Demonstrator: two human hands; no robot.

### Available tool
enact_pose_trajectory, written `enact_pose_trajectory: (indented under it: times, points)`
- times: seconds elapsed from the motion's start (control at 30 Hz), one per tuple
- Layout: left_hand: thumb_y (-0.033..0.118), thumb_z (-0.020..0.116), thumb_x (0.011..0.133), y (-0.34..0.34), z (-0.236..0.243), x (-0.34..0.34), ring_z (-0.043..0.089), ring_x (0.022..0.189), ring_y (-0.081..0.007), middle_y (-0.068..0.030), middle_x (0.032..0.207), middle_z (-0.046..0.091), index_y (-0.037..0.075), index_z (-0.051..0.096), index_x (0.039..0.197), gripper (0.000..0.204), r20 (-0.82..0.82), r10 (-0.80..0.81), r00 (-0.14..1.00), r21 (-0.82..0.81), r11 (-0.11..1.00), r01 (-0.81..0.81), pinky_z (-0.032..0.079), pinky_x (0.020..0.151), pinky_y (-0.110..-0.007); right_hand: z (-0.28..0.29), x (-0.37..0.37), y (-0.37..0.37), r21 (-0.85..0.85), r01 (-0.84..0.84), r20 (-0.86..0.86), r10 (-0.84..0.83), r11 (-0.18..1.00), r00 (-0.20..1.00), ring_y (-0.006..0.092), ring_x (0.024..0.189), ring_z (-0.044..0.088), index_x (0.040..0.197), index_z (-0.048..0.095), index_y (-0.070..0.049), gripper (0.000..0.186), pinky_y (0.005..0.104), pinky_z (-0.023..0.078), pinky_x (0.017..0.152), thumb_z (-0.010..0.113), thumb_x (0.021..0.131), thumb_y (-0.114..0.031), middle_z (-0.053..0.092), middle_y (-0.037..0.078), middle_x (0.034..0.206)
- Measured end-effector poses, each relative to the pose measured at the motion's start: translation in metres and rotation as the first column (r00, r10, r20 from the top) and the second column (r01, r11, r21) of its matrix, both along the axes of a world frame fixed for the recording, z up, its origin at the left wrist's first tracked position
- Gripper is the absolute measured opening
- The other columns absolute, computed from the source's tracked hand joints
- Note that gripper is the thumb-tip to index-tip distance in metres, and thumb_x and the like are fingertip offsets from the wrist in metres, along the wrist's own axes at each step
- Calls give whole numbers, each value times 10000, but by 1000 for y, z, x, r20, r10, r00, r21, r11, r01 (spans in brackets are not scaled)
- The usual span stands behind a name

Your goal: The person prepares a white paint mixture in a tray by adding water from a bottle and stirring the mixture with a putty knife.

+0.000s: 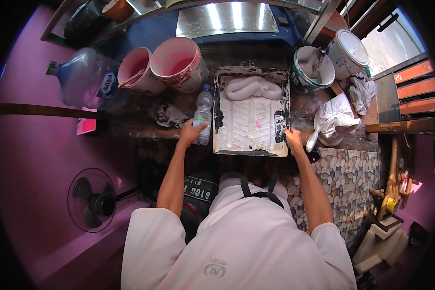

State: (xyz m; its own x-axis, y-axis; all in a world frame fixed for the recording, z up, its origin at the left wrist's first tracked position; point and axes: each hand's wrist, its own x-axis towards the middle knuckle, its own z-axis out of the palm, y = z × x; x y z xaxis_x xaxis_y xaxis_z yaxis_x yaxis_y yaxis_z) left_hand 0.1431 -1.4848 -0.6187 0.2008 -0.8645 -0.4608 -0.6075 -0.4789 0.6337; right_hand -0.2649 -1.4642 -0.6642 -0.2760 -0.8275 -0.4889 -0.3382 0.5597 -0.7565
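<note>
A paint tray (241, 137) lies on the wooden bench, its ribbed slope towards me. Thick white paint (252, 90) lies in a looped fold in its far end, and dark flakes and pink specks mark the tray. My right hand (293, 139) is closed on the tray's right rim near the front corner. A clear plastic bottle (204, 102) with a blue cap lies or stands just left of the tray. My left hand (192, 132) is closed around the bottle's lower part; some of its fingers are hidden. A crumpled cloth (168, 115) lies beyond that hand.
Two pink-stained buckets (180, 83) (136, 86) and a big water jug (84, 79) stand at the back left. At the right are a white-paint bucket (304, 86), a lidded pail (340, 67) and a plastic-wrapped bundle (336, 118). A fan (93, 199) is at the left.
</note>
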Motion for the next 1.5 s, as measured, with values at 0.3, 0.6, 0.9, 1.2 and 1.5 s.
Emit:
enact_pose_trajectory:
  times: [0.3,0.6,0.9,1.2,1.5]
  points:
    - [276,720,786,39,40,-3,542,917,-91,1,1014,594,56,547,1151,460,-824,70,563,-118,950,-291,425,842,-286,9,2,-2,15,-42,48,41,999,998,130,694,497,889,607,58,328,310,422,625,554,753,-236,562,48,719]
    - [106,783,707,9,109,-34,554,1024,-135,-27,1093,589,37,503,1203,574,-807,-90,584,-262,940,-217,427,917,-300,22,13,2,-69,-4,-98,-3,998,995,254,880,596,1042,605,31,426,361,454,802,607,734,-264,636,175,936]
    - [35,778,688,-18,140,-107,559,1024,-146,-46,1096,584,27,488,1182,573,-816,-207,540,-318,940,-121,433,923,-311,140,60,-21,-429,-134,-146,78,893,986,313,1107,531,1189,541,-3,591,378,422,926,709,734,-341,544,213,1199]
    - [263,833,608,-14,147,-203,621,873,-187,-107,991,639,53,549,1129,630,-270,-470,841,-688,705,173,505,772,-319,226,48,-16,-517,-121,382,354,848,853,192,1031,574,1217,507,4,577,311,472,847,748,733,-198,560,134,1170]
    - [348,838,581,46,157,-269,464,1160,-344,-154,1222,474,93,347,1332,933,-149,-715,683,-695,567,442,403,973,-395,196,-33,66,-622,434,413,-198,652,889,191,955,542,1119,529,19,469,320,432,858,730,709,-90,556,77,1028]
